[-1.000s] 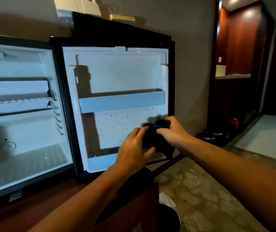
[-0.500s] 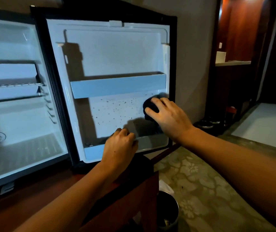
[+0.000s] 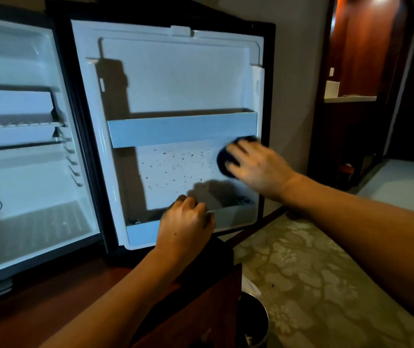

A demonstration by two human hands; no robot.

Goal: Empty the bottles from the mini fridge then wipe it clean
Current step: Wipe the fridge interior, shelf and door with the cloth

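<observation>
— What have you got under your right hand?

— A dark cloth [image 3: 227, 156], bunched into a wad. My right hand [image 3: 256, 169] lies over it with the fingers spread nearly flat, pressing it against the inner panel of the mini fridge door [image 3: 175, 79]. The hand is a little blurred, so I cannot tell whether the thumb hooks round the cloth.

— Where on the door is that?

— At the far right edge of the panel, just under the right end of the upper door shelf [image 3: 180, 130]. To the left of my fingers the panel is peppered with small dark specks [image 3: 175, 164].

— And your left hand?

— My left hand [image 3: 185, 227] is lower down and to the left of the cloth, fingers curled over the front lip of the lower door shelf [image 3: 236, 214], gripping it.

— What about the fridge itself?

— The mini fridge [image 3: 25, 172] stands open further left of both hands, its white interior lit, with a wire rack [image 3: 17, 125] across the upper part. I see no bottles in it.

— Anything near you?

— Below my left wrist is a reddish wooden cabinet top [image 3: 75, 292]. Under my right forearm there is a floral carpet [image 3: 313, 272], and a metal bin [image 3: 253, 320] stands at the cabinet's corner.
</observation>
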